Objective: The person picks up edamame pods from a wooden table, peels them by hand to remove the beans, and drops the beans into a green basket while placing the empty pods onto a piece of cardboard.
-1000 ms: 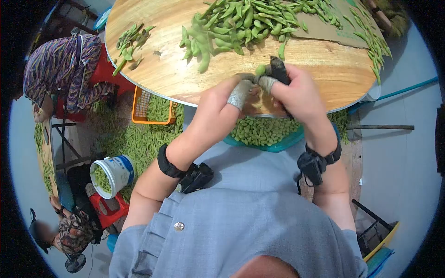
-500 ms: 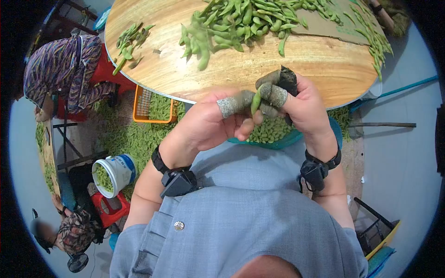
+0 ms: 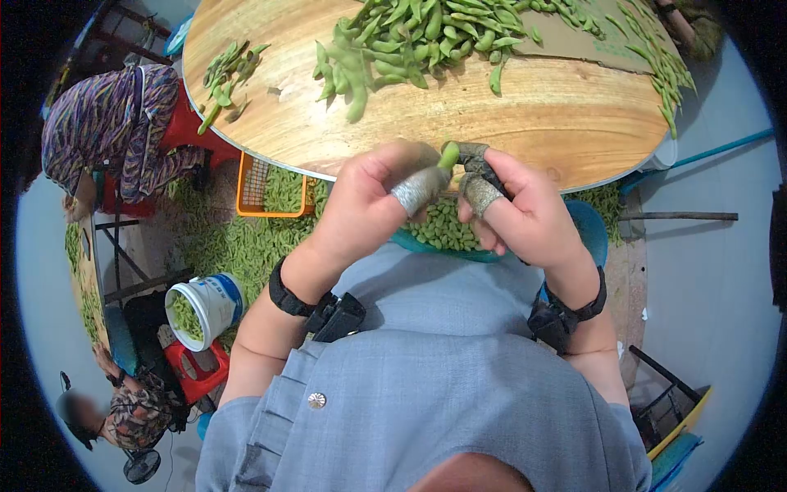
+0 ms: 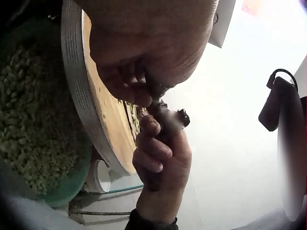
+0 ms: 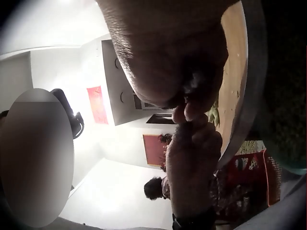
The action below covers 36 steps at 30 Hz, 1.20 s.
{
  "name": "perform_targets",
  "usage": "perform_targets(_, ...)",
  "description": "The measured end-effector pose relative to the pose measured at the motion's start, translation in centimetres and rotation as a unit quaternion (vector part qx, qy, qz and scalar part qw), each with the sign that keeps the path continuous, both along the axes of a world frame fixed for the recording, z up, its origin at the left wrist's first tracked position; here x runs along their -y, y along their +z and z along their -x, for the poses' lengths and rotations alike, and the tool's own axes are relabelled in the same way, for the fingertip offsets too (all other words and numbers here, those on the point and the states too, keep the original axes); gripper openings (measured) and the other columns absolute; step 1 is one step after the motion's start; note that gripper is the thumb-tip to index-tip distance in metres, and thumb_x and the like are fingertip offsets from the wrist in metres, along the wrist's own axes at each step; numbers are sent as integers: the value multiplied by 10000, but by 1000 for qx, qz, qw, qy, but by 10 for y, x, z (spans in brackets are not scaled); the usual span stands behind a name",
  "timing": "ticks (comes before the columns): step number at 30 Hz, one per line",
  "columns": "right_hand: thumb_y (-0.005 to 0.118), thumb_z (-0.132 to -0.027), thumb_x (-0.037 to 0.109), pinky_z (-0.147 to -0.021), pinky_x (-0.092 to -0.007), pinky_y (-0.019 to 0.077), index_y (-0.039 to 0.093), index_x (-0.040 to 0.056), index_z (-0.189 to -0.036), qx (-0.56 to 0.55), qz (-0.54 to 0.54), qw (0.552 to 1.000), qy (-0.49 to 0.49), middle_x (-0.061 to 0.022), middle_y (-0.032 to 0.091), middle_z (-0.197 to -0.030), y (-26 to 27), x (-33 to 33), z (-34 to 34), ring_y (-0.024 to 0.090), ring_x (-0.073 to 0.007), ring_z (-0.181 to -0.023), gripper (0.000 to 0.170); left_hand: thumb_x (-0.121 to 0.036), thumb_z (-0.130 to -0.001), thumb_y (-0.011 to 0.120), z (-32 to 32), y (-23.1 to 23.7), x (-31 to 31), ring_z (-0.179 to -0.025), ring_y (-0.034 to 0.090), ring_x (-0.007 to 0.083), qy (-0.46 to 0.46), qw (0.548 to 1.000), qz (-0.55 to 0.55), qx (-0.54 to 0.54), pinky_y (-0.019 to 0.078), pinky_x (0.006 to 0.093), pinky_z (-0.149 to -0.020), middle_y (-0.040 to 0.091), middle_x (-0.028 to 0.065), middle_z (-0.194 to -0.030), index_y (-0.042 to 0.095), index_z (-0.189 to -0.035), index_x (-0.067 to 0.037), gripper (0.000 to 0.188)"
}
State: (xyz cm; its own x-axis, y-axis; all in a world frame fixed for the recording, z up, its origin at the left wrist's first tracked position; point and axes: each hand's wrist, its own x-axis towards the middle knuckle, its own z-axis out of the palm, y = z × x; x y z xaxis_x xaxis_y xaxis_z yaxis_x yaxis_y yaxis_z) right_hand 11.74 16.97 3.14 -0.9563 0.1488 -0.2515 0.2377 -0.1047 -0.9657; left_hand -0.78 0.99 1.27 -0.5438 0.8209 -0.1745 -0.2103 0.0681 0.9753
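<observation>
Both hands meet over the near edge of the round wooden table (image 3: 393,135). My left hand (image 3: 361,190) pinches a green soybean pod (image 3: 448,154) that points up past its taped thumb. Close against the pod is the index finger of my right hand (image 3: 525,197), whose thumb is held apart from it. Dark, worn wraps cover the right fingertips, and what lies inside that hand is hidden. Right below, in the lap, a teal basin (image 3: 459,254) holds shelled beans (image 3: 447,230). In the left wrist view the right hand (image 4: 160,158) has curled fingers.
Piled pods (image 3: 426,41) lie on the table, with darker pods (image 3: 225,78) at its left. On the floor are an orange basket (image 3: 250,184), heaped pods (image 3: 238,242) and a white bucket (image 3: 206,307). Other people sit at the left and back right.
The hands have drawn down toward the lap. A pod between both hands half a second ago was by the right thumb; now a pod stands at the left thumb, and the right thumb has moved off.
</observation>
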Motion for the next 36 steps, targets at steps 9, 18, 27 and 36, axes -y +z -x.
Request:
perform_targets(9,416,-846,-3,-444,-175,377,467,71,-1342,-14,100,995,2,9,578,-758,0,1,-1,450,-28,-494,503,-16,-823,626,-4,-6,2,-681,597,152,2,970,3,-244,484,291,-602,616,85,-798,613,-983,-1,161)
perform_targets(18,403,-917,58,-380,-176,308,482,99,-1320,41,381,923,35,4,563,-736,-17,2,-4,371,-15,-444,412,-81,-851,640,6,-4,15,-569,571,144,-81,966,-62,237,445,268,-521,627,68,-724,633,-945,-16,114)
perform_targets(27,398,-907,70,-376,-188,383,507,71,-1214,54,199,978,8,-12,567,-754,9,15,-5,483,-46,-472,326,23,-761,652,1,2,9,-667,614,220,-9,935,-14,-355,489,325,-572,622,89,-758,631,-980,2,221)
perform_targets(36,407,-877,40,-409,-193,431,523,56,-1199,-5,135,990,-45,-5,570,-751,5,20,3,526,-54,-508,342,-89,-788,625,-4,-4,1,-600,570,257,55,827,-11,-560,446,335,-534,575,124,-705,603,-880,-14,121)
